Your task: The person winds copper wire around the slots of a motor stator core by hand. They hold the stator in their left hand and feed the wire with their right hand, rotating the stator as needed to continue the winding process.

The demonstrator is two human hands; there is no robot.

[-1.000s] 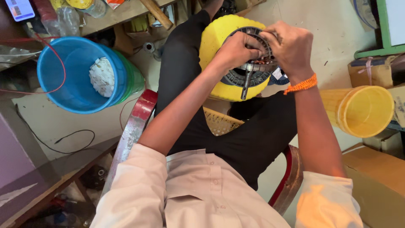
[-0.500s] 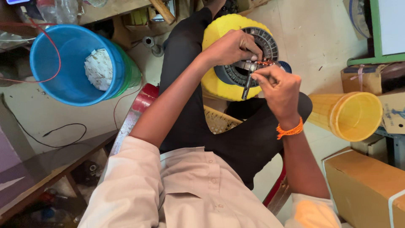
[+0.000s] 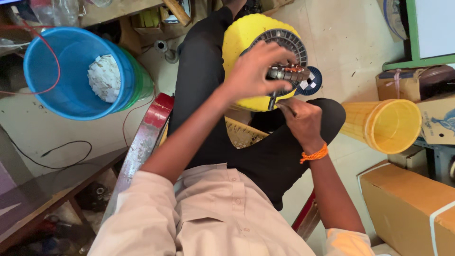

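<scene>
A round yellow housing with a dark ribbed ring rests on my lap, against my black trousers. My left hand lies over its front, fingers spread and closed around a small metal motor part with copper winding. My right hand, with an orange thread band at the wrist, sits just below it, fisted around a thin dark tool whose tip points up at the housing's lower edge. A small blue disc peeks out behind the housing at the right.
A blue bucket holding white scraps stands at the left, a green one nested behind it. A yellow plastic bin lies on its side at the right, cardboard boxes below it. I sit on a red-framed chair. A cable trails across the floor at the left.
My right hand has dropped from the front of the housing to below it. My left hand has slid across the ring onto the metal part.
</scene>
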